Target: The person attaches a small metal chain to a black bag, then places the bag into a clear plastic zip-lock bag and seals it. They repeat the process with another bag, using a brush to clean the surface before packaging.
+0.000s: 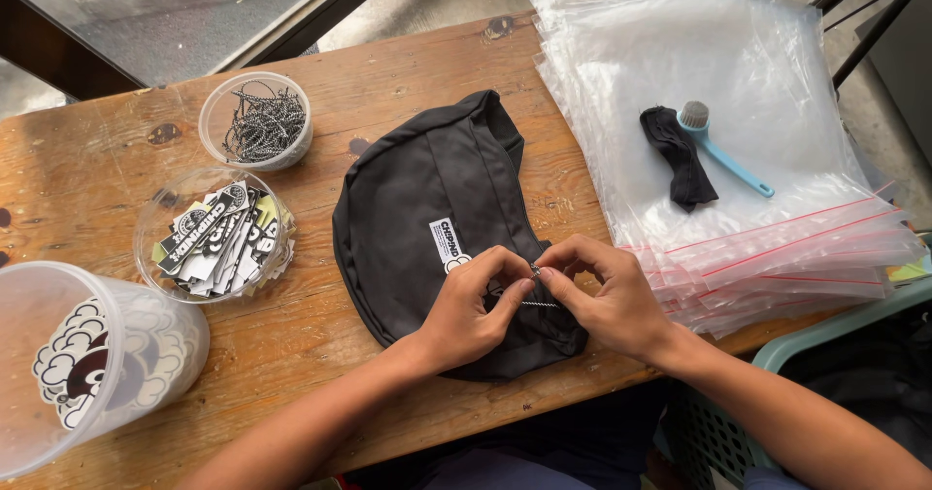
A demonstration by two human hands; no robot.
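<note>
Both my hands pinch one small metal pull on the bag.
One black bag [427,218] lies mid-table; my left hand [473,305] and right hand [607,301] close fingertips on its metal pull [535,270]. Three tubs left.

The left hand [473,305] and right hand [604,296] cover the near part of the black bag [427,199], and the small metal piece [535,270] they pinch is too tiny to tell. The big plastic tub [97,364] is cut off at the left edge. The green basket [825,339] runs off at the bottom right.
</note>
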